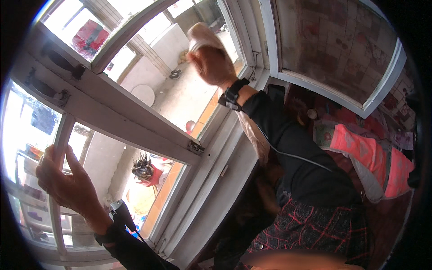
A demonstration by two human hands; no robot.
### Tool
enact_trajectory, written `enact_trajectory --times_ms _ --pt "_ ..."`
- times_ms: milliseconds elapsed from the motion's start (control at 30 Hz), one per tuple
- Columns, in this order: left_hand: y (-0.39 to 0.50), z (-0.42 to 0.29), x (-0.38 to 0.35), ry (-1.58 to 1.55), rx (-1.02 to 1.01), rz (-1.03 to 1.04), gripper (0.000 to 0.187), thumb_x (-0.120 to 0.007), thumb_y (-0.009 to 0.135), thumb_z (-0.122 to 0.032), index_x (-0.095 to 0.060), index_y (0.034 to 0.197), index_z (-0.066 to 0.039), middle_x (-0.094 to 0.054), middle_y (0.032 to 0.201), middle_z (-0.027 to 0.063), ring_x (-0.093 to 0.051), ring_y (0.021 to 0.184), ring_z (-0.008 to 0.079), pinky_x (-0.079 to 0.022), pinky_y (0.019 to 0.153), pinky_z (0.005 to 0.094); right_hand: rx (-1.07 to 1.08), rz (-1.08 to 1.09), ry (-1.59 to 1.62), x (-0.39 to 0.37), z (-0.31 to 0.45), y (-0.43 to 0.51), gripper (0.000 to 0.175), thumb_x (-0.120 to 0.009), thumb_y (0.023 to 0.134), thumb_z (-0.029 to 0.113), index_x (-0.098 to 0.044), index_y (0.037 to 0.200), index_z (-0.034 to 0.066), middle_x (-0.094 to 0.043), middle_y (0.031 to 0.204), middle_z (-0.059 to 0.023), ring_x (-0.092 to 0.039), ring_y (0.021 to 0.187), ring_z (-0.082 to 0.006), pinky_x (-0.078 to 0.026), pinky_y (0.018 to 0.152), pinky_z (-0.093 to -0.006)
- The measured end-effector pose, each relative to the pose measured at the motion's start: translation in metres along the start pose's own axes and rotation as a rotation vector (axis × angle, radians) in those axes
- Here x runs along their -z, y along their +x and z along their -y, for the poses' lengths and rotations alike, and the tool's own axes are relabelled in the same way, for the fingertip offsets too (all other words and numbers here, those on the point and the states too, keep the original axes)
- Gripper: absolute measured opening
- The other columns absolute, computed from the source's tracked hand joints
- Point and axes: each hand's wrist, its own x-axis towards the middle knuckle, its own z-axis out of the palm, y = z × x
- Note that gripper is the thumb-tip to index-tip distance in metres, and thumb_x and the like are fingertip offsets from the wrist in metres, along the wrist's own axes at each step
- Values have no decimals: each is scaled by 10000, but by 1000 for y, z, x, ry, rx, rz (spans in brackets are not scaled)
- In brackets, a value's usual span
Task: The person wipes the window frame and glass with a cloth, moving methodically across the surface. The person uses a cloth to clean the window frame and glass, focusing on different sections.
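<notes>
My right hand (211, 64) is bent at the wrist and holds a whitish cloth (202, 35) up at a pane of the white wooden window. Whether the cloth touches the glass, I cannot tell. My left hand (67, 185) grips a narrow glazing bar (62, 138) of the left sash, thumb on one side and fingers on the other. Between the two sashes run broad, worn white stiles (128, 121) with two dark metal handles (62, 62). A pale cloth (253, 135) hangs over the sill below my right forearm.
At the right a white-framed casement (320, 79) stands swung inward. Near it are a dark phone-like object (276, 94) and a pink patterned textile (359, 145). A hook (254, 65) hangs by the frame. Beyond the glass are a potted plant (145, 172) and shoes (175, 73).
</notes>
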Motion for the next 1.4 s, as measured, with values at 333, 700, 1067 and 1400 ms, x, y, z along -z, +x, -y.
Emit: enact_trajectory --times_ms 333,700,1067,1400 --pt "1 -7 2 16 24 29 345 -736 941 -358 -689 1197 -131 -701 1158 95 -648 1090 275 -570 956 470 198 -533 135 -26 0 46 429 -474 1086 380 -542 827 45 -473 652 -128 -505 622 -333 -407 662 -474" --pt "6 -13 8 -23 38 12 336 -766 913 -334 -698 1168 -127 -707 1124 89 -649 1061 264 -582 922 460 470 -135 73 -21 73 7 335 -594 1017 314 -632 1247 73 -649 1251 -192 -653 1126 -343 -531 955 -487" --pt "6 -17 9 -30 53 13 291 -754 925 -309 -690 1134 -116 -698 1082 86 -646 1046 250 -564 945 428 521 -168 -66 -41 100 1 241 -590 1003 190 -662 1228 141 -681 1233 -125 -646 1202 -290 -517 1029 -449" --pt "6 -16 9 -18 33 8 290 -739 934 -316 -677 1139 -120 -683 1072 77 -633 1043 245 -560 930 421 477 -328 40 -18 74 17 352 -605 1001 229 -619 1303 48 -693 1189 -180 -677 1099 -343 -558 954 -465"
